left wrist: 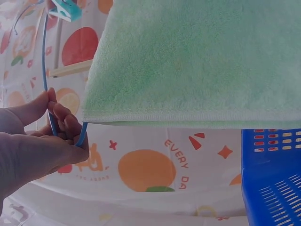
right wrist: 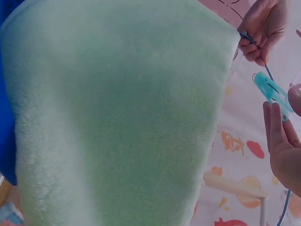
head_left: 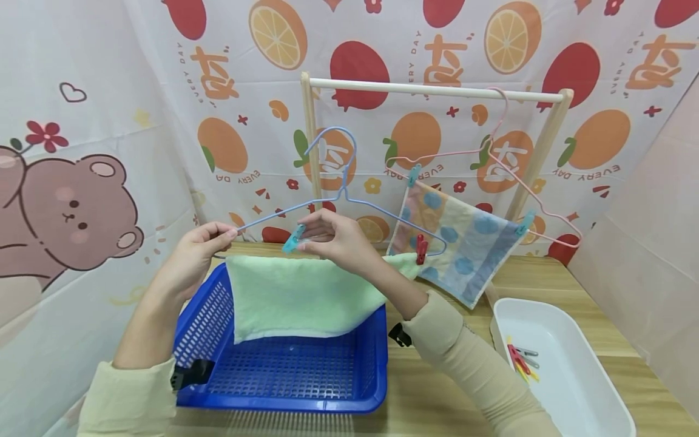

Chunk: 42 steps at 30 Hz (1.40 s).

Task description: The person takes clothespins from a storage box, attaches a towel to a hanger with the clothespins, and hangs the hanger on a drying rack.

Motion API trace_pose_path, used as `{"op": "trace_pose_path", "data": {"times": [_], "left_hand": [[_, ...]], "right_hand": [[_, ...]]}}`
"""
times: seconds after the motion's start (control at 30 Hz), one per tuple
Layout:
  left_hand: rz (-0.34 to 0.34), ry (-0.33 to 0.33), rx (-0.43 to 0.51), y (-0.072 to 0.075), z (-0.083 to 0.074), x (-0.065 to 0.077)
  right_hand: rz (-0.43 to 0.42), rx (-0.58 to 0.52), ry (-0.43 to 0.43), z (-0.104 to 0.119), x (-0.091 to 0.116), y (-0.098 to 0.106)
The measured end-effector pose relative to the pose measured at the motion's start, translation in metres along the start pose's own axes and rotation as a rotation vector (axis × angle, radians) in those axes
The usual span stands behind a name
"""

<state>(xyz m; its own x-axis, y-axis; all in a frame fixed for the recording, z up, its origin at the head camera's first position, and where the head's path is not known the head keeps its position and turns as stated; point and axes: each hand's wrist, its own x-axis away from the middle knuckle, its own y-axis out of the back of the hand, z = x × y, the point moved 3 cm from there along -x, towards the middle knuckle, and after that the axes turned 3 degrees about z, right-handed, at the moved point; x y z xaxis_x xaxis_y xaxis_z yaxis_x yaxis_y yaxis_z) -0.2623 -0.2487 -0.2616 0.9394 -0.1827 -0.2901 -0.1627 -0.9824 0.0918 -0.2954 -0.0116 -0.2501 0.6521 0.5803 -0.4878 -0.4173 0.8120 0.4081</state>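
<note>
My left hand (head_left: 192,258) grips the left end of a blue clothes hanger (head_left: 262,219), its fingers curled round the wire in the left wrist view. Over the hanger's bottom bar hangs a light green towel (head_left: 306,297). A red clothespin (head_left: 421,249) clips the towel near the hanger's right end. My right hand (head_left: 341,241) pinches a teal clothespin (head_left: 293,238) between thumb and fingers, in front of the hanger and above the towel's top edge. In the right wrist view that teal clothespin (right wrist: 272,92) shows close to the left hand.
A blue basket (head_left: 377,364) stands under the towel. Behind is a wooden rack (head_left: 437,90), where a pink hanger (head_left: 532,197) carries a patterned cloth (head_left: 459,243) with two teal clothespins. At right, a white tray (head_left: 579,364) holds several clothespins (head_left: 521,358).
</note>
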Motion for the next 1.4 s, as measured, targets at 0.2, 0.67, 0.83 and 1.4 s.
{"op": "trace_pose_path", "data": {"times": [0.2, 0.67, 0.83, 1.4], "left_hand": [[0.003, -0.002, 0.014, -0.001, 0.001, 0.000], [0.008, -0.012, 0.000, -0.001, 0.000, -0.002], [0.003, -0.014, 0.002, -0.002, 0.000, -0.002], [0.011, -0.013, 0.024, -0.001, 0.000, -0.001]], "right_hand": [[-0.009, 0.023, -0.024, 0.004, -0.003, -0.001], [-0.050, 0.054, 0.006, 0.008, -0.012, -0.013], [-0.047, 0.071, -0.008, 0.009, -0.016, -0.018], [-0.173, 0.144, -0.002, 0.012, -0.026, -0.039]]}}
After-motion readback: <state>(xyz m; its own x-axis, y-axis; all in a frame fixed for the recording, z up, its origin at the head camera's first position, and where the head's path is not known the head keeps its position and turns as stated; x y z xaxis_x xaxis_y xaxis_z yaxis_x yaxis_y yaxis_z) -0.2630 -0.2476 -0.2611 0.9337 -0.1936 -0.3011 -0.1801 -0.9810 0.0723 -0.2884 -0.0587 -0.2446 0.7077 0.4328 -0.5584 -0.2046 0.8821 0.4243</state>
